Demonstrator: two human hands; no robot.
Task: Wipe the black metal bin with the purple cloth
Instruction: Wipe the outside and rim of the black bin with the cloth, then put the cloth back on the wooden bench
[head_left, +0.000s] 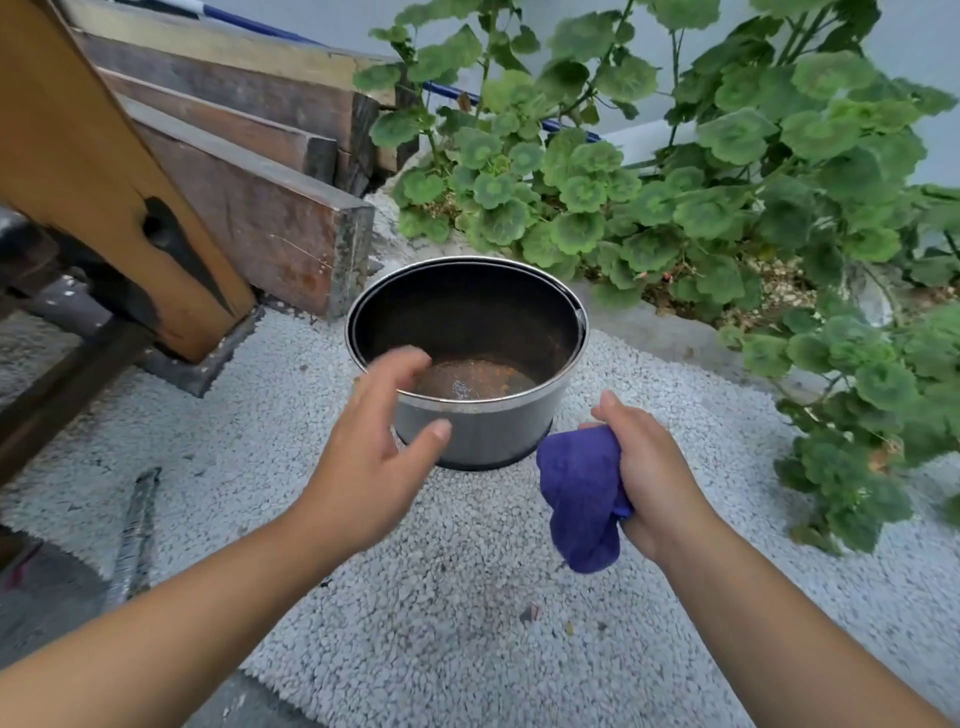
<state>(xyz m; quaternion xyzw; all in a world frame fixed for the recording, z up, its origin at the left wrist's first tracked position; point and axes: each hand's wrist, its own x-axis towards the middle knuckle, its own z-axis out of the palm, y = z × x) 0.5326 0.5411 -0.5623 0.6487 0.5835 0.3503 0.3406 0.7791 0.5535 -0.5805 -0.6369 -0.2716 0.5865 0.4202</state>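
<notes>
The black metal bin (483, 312) stands upright on the pebbled ground, round, with a silvery rim and a rusty, dirty bottom. My left hand (374, 447) hovers at its near left rim, fingers spread and curved around the edge, thumb in front of the outer wall; whether it touches is unclear. My right hand (654, 478) is just right of the bin's base, closed around the bunched purple cloth (582, 499), which hangs down from the fist.
Stacked wooden beams (249, 171) and an orange wooden post (104, 171) lie close behind and left of the bin. Leafy green plants (727, 197) crowd the back and right. A grey metal bar (135, 530) lies on the ground at left.
</notes>
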